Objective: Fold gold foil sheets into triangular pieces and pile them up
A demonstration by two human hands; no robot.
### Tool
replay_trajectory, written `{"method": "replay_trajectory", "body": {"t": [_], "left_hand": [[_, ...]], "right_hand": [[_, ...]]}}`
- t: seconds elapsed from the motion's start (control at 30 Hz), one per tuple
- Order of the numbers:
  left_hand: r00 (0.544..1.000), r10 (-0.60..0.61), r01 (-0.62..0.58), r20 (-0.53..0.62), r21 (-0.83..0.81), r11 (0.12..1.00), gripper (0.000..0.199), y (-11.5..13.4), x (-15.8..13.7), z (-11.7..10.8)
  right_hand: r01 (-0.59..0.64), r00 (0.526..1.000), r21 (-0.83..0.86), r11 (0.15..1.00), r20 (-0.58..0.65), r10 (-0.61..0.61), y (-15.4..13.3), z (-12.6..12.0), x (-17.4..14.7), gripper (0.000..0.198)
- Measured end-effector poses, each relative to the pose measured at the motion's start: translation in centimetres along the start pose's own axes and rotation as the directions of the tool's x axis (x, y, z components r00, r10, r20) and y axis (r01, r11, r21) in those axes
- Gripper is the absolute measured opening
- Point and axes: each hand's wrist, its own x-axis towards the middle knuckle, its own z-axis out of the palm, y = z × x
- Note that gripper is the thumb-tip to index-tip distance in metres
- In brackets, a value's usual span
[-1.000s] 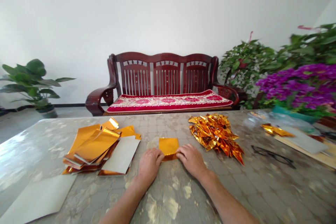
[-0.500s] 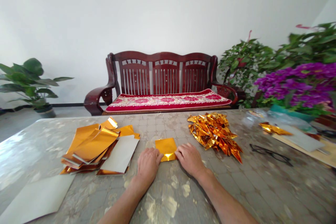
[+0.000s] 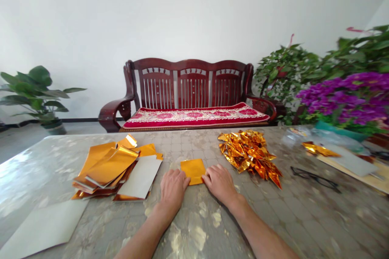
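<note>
A small sheet of gold foil paper [image 3: 193, 170] lies on the table between my hands, its near edge turned over in a narrow fold. My left hand [image 3: 173, 186] pinches the near left corner with thumb and curled fingers. At the near right corner, my right hand [image 3: 219, 182] grips the same sheet in a like way. To the left rests a loose stack of gold foil paper [image 3: 112, 166], with a pale sheet [image 3: 140, 179] on its right side. A heap of folded gold foil pieces [image 3: 247, 151] sits beyond my right hand.
Black eyeglasses [image 3: 316, 179] lie on the patterned table [image 3: 194, 226] at the right, near a grey-white board [image 3: 354, 161]. Another pale sheet [image 3: 45, 226] is at the near left. Behind stand a wooden bench [image 3: 191, 85], purple flowers [image 3: 349, 95] and a potted plant [image 3: 39, 93].
The bright glint along the sheet's near fold has gone, and the fold looks flatter. Both hands keep their hold at the corners. The whole view has shifted very slightly.
</note>
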Motion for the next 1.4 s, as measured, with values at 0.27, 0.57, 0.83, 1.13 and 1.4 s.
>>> {"method": "replay_trajectory", "body": {"t": [0.27, 0.57, 0.83, 1.13, 1.4], "left_hand": [[1.0, 0.015, -0.014, -0.017, 0.022, 1.0, 0.028, 0.0, -0.1, 0.1], [0.998, 0.024, -0.025, -0.055, -0.014, 1.0, 0.014, 0.2, -0.4, 0.1], [0.95, 0.311, -0.306, 0.038, -0.103, 0.946, 0.02, 1.2, -0.8, 0.6], [0.944, 0.315, -0.321, 0.1, 0.044, 0.946, 0.025, 2.6, -1.7, 0.2], [0.973, 0.196, -0.211, 0.121, 0.118, 0.97, 0.024, 2.6, -2.7, -0.4]], "right_hand": [[-0.022, 1.0, 0.025, 0.999, -0.015, 0.022, -0.2, 0.0, 0.0, 0.02], [-0.065, 0.998, 0.04, 0.997, 0.01, 0.065, -0.2, -0.3, 0.0, 0.018], [-0.089, 0.995, 0.056, 0.994, -0.029, 0.09, -0.5, -0.1, -0.3, 0.016], [-0.106, 0.992, 0.088, 0.991, -0.061, 0.112, -2.0, 0.8, -0.7, 0.03], [-0.137, 0.99, 0.116, 0.984, -0.023, 0.14, -0.8, 0.9, -0.4, 0.03]]}}
